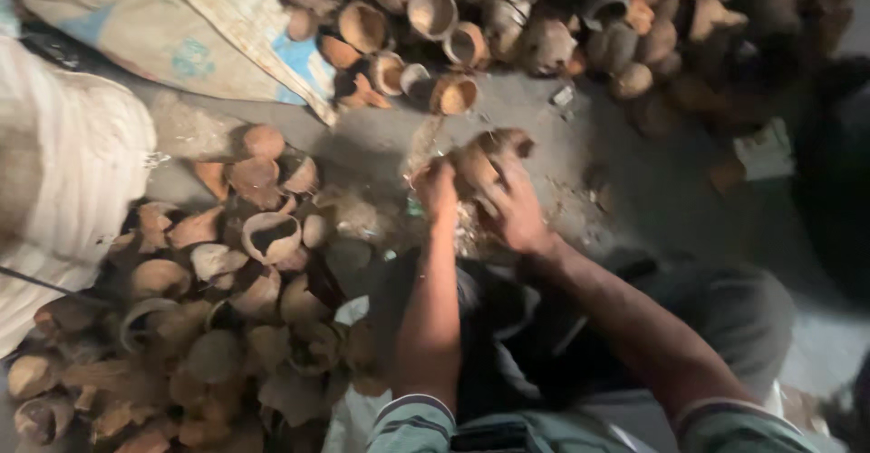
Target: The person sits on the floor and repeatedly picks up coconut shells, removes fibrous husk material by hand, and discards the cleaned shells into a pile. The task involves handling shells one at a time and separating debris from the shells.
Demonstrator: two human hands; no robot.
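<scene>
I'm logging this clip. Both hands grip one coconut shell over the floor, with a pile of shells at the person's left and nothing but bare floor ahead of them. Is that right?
Not quite. The head view shows both the left hand and right hand on the coconut shell, and the left pile is there, but a second heap of shells lies ahead.

I see a brown coconut shell [485, 159] with a paler tan inside, gripped between my left hand [437, 190] and right hand [518, 210]. On the near left lies a heap of shell pieces [208, 317] in brown, tan and dull orange. Far across the scene, a second pile of shells [544, 27] shows darker brown outsides and pale beige hollows. The floor [662, 190] is grey. At the far left, a sack [181, 27] is beige with light blue patches; a white woven sack [63, 190] sits beside it. My sleeve cuffs [412, 417] are greenish with pale stripes.
</scene>
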